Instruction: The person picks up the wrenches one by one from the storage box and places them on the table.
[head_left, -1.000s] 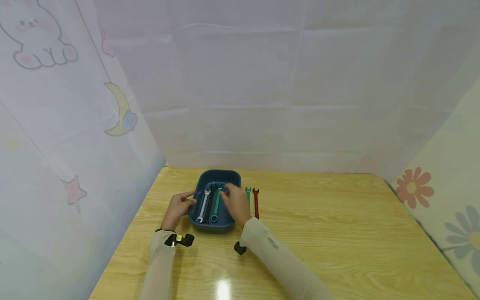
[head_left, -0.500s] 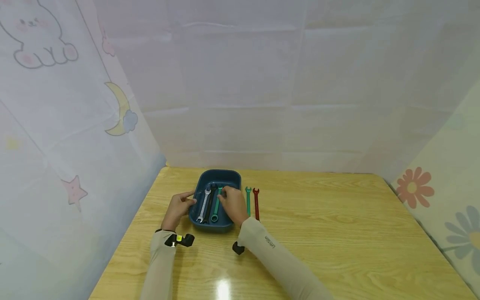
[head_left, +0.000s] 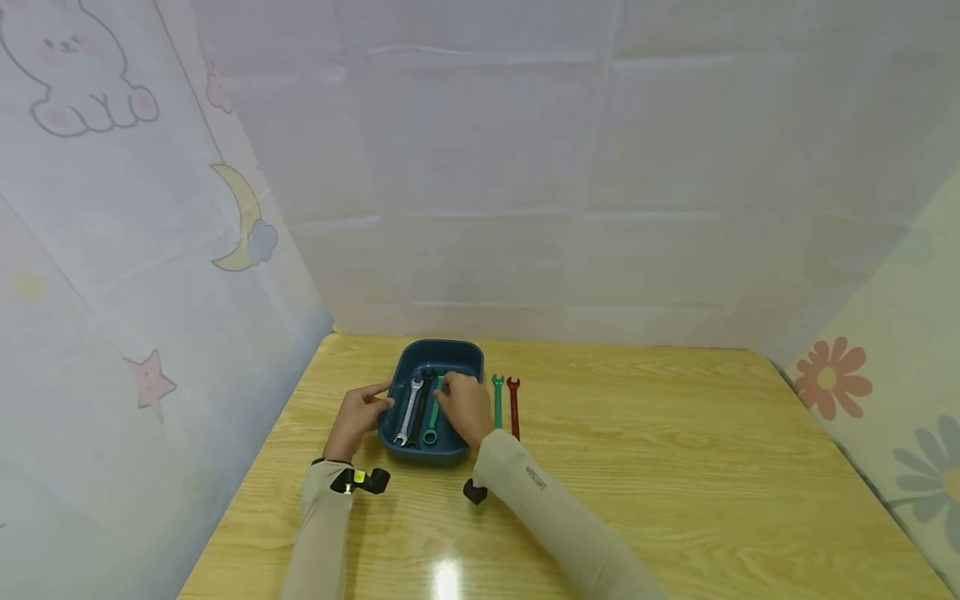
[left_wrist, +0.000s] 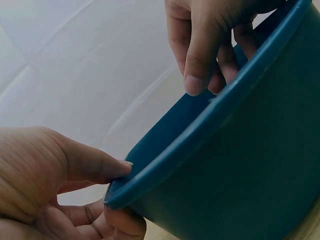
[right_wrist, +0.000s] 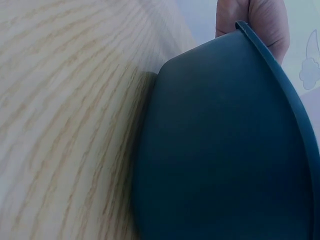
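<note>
A dark blue tub [head_left: 431, 457] sits on the table, holding a silver wrench [head_left: 408, 412], a black wrench [head_left: 422, 408] and a green wrench [head_left: 432, 421] side by side. My left hand [head_left: 356, 421] pinches the tub's left rim; in the left wrist view its thumb is inside the rim and the fingers are outside. Reaching over the right rim, my right hand [head_left: 467, 408] has its thumb and fingers bent at the upper part of the green wrench, covering that end. In the left wrist view the right fingers [left_wrist: 196, 82] dip into the tub, and the wall hides the wrench.
Just right of the tub, a second green wrench [head_left: 498, 400] and a red wrench [head_left: 513, 407] lie on the wooden table [head_left: 660, 467], partly behind the right hand and sleeve. A fabric wall [head_left: 525, 208] stands along the table's back edge.
My right hand has shifted slightly left and down, from beside the green wrench in the tub onto its upper part. The left hand and tub have stayed in place.
</note>
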